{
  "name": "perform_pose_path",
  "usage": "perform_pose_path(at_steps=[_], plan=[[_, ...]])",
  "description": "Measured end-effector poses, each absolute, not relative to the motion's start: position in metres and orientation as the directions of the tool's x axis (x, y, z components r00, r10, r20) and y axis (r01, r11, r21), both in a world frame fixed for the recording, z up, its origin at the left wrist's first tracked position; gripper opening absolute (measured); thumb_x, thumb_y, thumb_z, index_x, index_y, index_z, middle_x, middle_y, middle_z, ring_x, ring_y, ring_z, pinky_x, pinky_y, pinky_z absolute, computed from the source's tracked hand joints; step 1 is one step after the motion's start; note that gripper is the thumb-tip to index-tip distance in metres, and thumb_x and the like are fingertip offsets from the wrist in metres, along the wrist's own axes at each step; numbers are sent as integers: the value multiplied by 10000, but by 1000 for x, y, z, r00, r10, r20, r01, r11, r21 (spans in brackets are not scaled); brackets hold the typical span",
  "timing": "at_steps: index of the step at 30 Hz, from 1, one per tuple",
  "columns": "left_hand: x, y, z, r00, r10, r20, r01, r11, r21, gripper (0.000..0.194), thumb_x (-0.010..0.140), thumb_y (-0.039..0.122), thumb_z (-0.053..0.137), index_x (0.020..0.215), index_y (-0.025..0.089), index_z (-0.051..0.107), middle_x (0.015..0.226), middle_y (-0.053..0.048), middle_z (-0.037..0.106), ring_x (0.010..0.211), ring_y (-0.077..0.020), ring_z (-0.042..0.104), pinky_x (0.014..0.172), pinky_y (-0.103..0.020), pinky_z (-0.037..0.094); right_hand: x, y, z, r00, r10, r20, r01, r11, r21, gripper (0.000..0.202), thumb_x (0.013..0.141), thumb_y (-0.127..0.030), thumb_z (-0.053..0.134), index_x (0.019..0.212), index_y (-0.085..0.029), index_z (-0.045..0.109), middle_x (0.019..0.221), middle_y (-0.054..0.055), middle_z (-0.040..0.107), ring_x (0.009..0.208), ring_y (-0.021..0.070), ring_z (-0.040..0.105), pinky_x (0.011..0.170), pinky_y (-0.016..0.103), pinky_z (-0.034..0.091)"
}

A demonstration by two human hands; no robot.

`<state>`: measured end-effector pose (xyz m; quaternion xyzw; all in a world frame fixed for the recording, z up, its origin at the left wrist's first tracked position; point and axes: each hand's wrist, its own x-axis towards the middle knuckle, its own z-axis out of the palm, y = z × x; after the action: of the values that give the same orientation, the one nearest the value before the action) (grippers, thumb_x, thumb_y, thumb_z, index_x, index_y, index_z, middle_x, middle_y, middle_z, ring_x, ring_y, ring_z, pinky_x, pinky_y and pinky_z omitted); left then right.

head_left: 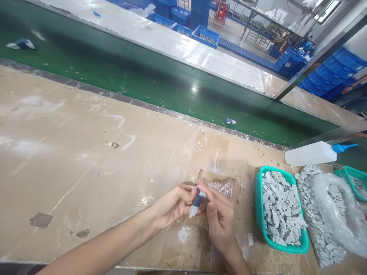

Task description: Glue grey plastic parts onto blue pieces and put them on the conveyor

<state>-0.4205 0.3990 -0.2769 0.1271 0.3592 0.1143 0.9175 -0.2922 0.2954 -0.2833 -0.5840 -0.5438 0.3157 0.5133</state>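
Observation:
Between the fingers of my left hand [174, 202] is a small dark grey and white plastic part [196, 201], its pale tip pointing down. My right hand [220, 215] touches the upper end of the same part with its fingertips. Both hands are above the bench, over a brown board [210, 178] that carries smeared white residue. To the right of my hands stands a green basket [258, 206] heaped with small light grey pieces [281, 210].
A white bottle [311, 153] with a blue nozzle lies behind the basket. Plastic bags of grey pieces [329, 214] and another green basket [348, 173] are at the right. Beyond the bench runs a green conveyor [160, 89] carrying a small part [230, 121]. A person's arm [355, 84] shows far right.

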Motion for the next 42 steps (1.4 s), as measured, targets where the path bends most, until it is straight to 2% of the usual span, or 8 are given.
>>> perform_pose_path(at_steps=[9,12,14,22,26,29,36,42], plan=[[-400,403,-272,703,339,-625,102,822,560,321,557,332,934,763,136,786,763,-62,732,700,-153,669,716,-228,567,-265,272,-278,158,958,241,572,111,-813,539,1046,-464,372,1533,-232,380,1491,94,530,1387,223,503,1130,370,459],[-381,445,-260,597,589,-545,201,548,812,234,687,327,845,820,142,789,821,-84,760,777,-198,684,759,-264,545,-249,242,-275,322,881,347,665,50,-745,533,1048,-410,387,1540,-208,369,1509,87,506,1410,237,474,1144,366,445],[-367,493,-246,326,882,-341,368,214,905,140,779,277,742,761,142,770,769,-57,755,785,-203,673,756,-266,518,-235,217,-273,451,777,439,673,27,-739,452,1042,-357,420,1476,-247,485,1421,61,601,1316,229,577,1086,344,506],[-314,642,-231,-50,999,-13,656,43,754,59,805,160,688,782,113,660,536,31,450,952,-234,569,919,-291,390,-139,173,-252,661,617,427,700,-300,-648,223,962,-302,580,1104,-269,749,1050,32,752,920,184,722,776,265,591],[-306,647,-249,-88,993,78,747,14,665,361,877,243,602,1171,39,648,1092,-158,629,1252,-362,402,967,-405,360,-107,207,-249,600,761,249,716,-370,-592,251,931,-278,601,1134,-213,733,1046,64,728,961,215,698,859,319,564],[-296,642,-256,-90,985,145,782,-20,623,563,922,300,507,1388,-17,495,1444,-285,436,1339,-431,333,994,-469,343,-102,234,-255,549,824,135,749,-414,-517,274,889,-264,668,1146,-191,728,1023,76,719,979,238,686,870,334,543],[-263,611,-286,122,990,68,769,-137,624,561,821,558,622,937,25,753,1139,-308,649,1106,-448,557,930,-458,427,-89,243,-268,446,876,182,806,-305,-507,204,926,-315,595,882,-194,754,826,59,727,756,218,694,695,317,555],[-266,601,-293,129,988,83,563,-142,814,321,698,383,807,888,126,770,1028,-192,713,1144,-374,554,974,-412,419,-96,198,-257,521,821,234,598,-156,-786,271,884,-441,693,1038,-228,755,935,63,757,759,187,746,683,248,631]])
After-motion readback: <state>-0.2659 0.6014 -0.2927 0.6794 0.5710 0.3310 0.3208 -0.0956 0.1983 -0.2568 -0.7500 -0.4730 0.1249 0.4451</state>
